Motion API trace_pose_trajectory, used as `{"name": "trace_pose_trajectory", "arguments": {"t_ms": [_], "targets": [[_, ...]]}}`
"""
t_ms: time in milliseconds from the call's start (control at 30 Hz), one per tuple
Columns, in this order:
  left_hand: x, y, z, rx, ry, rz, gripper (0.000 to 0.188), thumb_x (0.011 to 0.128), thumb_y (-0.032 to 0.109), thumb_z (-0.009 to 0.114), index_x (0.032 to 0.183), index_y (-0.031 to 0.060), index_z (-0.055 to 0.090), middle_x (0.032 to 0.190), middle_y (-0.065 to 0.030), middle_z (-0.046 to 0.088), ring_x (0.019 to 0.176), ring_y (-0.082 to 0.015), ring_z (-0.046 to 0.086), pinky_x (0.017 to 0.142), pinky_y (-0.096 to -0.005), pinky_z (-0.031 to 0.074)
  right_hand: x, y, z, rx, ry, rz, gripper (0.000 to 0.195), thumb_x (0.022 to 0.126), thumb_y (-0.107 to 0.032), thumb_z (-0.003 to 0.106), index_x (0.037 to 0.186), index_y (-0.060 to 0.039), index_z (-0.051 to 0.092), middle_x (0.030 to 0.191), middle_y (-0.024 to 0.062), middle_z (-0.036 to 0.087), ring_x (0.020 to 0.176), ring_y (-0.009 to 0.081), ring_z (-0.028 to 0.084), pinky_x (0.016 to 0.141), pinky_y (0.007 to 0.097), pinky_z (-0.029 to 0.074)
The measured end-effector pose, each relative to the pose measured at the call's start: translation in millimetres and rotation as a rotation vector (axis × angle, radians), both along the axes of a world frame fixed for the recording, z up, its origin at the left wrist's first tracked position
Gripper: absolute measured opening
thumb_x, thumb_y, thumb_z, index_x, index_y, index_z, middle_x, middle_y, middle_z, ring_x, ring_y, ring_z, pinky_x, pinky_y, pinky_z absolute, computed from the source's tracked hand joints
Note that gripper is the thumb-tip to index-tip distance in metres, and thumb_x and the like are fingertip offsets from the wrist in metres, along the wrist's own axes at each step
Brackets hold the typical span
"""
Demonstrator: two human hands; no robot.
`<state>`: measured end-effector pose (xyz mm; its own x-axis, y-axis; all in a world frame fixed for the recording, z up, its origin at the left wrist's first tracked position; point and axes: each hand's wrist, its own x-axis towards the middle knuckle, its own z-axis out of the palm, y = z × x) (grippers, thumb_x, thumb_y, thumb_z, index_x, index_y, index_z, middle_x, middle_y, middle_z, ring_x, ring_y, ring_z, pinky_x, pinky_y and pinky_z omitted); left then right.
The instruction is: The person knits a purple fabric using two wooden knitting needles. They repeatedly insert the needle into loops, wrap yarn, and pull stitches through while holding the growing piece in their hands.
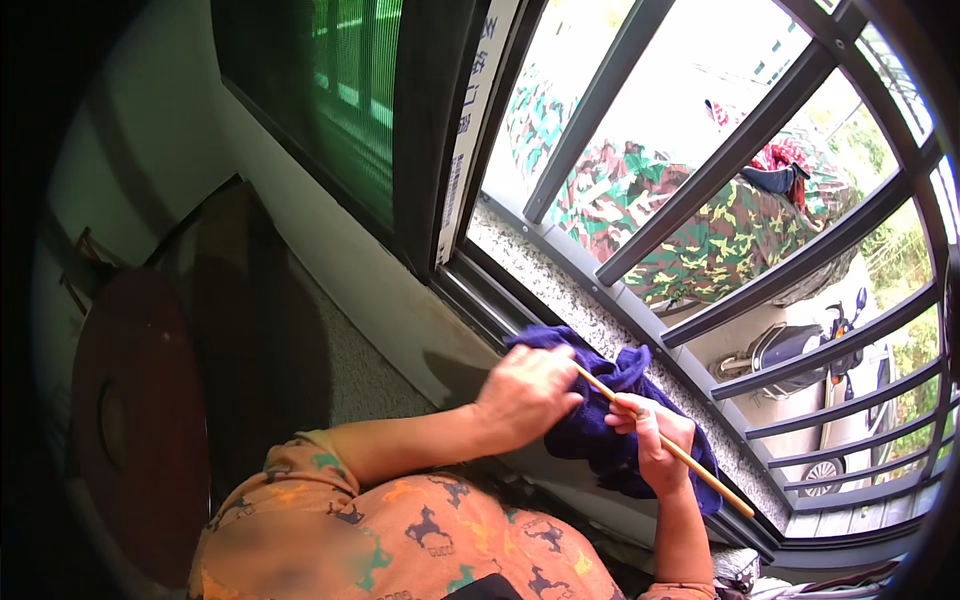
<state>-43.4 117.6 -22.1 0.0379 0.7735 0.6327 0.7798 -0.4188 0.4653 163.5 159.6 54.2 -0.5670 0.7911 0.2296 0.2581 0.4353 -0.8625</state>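
Note:
My right hand (660,439) grips a thin wooden stick (709,478), which slants from lower right to upper left. Beneath both hands, a crumpled purple cloth (581,439) lies over the sliding window's lower track (480,300) and hangs down on the near side. The stick's upper end meets the cloth beside the fingers of my left hand (529,394). That hand rests against the cloth with its back towards me. Its fingertips are hidden or blurred, so whether it pinches the cloth or the stick is unclear.
Dark metal window bars (720,157) stand beyond a speckled stone sill (536,259). A green-tinted sliding pane (352,112) is at upper left. Below left stands a round reddish-brown stool or tabletop (142,420). Outside are a camouflage cover (697,225) and a scooter (795,352).

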Motion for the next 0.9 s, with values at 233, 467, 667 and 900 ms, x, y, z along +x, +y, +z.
{"name": "trace_pose_trajectory", "arguments": {"t_ms": [233,467,667,900], "targets": [[-69,-3,-2,0.026,0.160,0.375,0.044,0.078,0.017,0.073,0.116,0.0012,0.058,0.124,-0.0189,0.054,0.112,-0.0370,0.052,0.097,-0.0458,0.042,-59,26,2,0.267,-0.186,0.149,0.027,0.099,-0.016,0.047,0.106,0.0007,0.067,0.084,0.0110,0.072,0.077,0.0190,0.072,0.070,0.0294,0.057],[-85,-5,-4,0.138,-0.090,0.114,0.037,0.084,0.005,0.067,0.119,0.0002,0.057,0.131,-0.0241,0.050,0.112,-0.0406,0.056,0.092,-0.0438,0.049,-103,43,-17,0.366,0.004,0.327,0.023,0.092,-0.008,0.058,0.112,0.0019,0.064,0.104,0.0158,0.068,0.090,0.0278,0.069,0.082,0.0327,0.056],[-102,10,0,0.174,-0.116,0.051,0.037,0.086,0.005,0.066,0.121,-0.0007,0.054,0.132,-0.0288,0.048,0.118,-0.0416,0.054,0.097,-0.0441,0.047,-146,66,-20,0.414,0.019,0.316,0.024,0.091,-0.009,0.060,0.112,0.0013,0.064,0.104,0.0168,0.068,0.089,0.0298,0.068,0.080,0.0343,0.056],[-123,9,-6,0.197,-0.040,-0.026,0.031,0.083,0.004,0.069,0.112,-0.0024,0.059,0.119,-0.0237,0.057,0.099,-0.0342,0.061,0.085,-0.0408,0.052,-142,82,0,0.292,-0.028,0.292,0.020,0.092,-0.009,0.056,0.105,0.0006,0.068,0.091,0.0131,0.071,0.076,0.0230,0.071,0.068,0.0325,0.058]]}}
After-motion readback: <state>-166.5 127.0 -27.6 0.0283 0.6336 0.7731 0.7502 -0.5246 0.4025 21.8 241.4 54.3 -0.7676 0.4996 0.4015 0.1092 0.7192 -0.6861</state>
